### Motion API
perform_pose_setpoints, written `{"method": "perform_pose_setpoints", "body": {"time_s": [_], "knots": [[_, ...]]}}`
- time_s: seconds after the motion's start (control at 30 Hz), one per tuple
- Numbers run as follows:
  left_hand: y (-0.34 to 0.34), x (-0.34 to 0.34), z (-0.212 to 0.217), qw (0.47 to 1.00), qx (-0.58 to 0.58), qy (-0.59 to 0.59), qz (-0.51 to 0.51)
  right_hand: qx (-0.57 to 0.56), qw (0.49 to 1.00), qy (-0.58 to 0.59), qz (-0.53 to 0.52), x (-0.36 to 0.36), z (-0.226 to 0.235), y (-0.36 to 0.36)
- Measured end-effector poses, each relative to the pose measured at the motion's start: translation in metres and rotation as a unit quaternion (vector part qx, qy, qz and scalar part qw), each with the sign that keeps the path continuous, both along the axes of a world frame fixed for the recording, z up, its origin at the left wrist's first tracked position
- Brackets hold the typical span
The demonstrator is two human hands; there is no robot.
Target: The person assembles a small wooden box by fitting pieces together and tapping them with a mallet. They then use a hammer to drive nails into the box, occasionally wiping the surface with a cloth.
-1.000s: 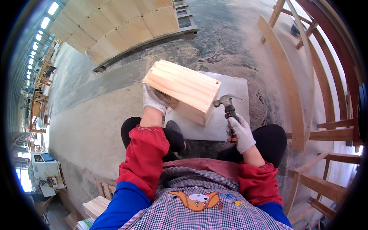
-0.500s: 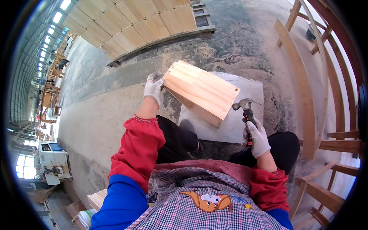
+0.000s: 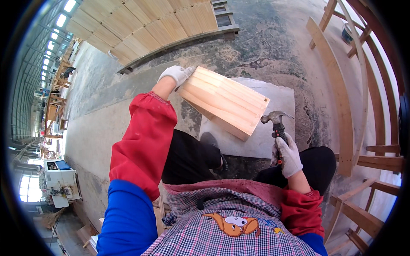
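A pale wooden box (image 3: 226,99) rests at a slant over a white sheet (image 3: 284,100) on the floor, its broad face up. My left hand (image 3: 177,76), in a white glove, grips the far left end of the box, with fingers over its edge and some hidden. In my gloved right hand (image 3: 288,155) is a claw hammer (image 3: 277,123), held upright by its dark handle. The steel head is just off the box's near right corner, with a small gap between them. A small dark notch shows at that corner.
Stacked wooden boxes (image 3: 145,30) stand on a pallet (image 3: 228,27) at the far side. A long board (image 3: 337,94) and wooden frames (image 3: 378,162) line the right. At the far left is a white machine (image 3: 62,181). A bucket (image 3: 347,34) sits at the upper right.
My left hand has moved up along the end of the box to its far corner, with the forearm following. The right hand and hammer have hardly moved.
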State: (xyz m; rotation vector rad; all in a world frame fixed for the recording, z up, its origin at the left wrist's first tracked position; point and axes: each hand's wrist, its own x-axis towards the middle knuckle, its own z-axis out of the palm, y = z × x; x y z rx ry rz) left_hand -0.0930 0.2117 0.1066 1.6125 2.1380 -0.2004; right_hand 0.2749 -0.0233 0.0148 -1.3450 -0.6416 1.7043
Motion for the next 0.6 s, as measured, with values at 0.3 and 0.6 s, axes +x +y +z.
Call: {"method": "perform_pose_setpoints", "body": {"time_s": [0.3,0.6], "knots": [[0.008,-0.022,-0.025,0.993,0.007,-0.118,0.006,0.005,1.000,0.014,0.010,0.002,0.001,0.002],[-0.047,-0.069,-0.043,0.883,0.097,-0.458,-0.034,0.002,1.000,0.009,0.009,-0.002,0.005,0.002]]}}
